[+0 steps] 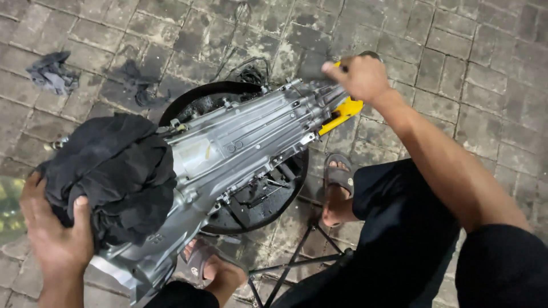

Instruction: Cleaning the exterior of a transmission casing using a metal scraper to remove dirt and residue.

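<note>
Head view: left hand (54, 234) grips black cloth (111, 174) on gearbox (240, 140); right hand (359, 77) clutches yellow tool (341, 114).

Showing here are one long silver cast-metal gearbox housing (240, 142), one round black tyre (285, 194) beneath it, three dark crumpled cloth rags (108, 171) (51, 73) (140, 85), two grey rubber sandals (338, 174) (200, 259), and one yellow plastic-handled tool (342, 113).
</note>
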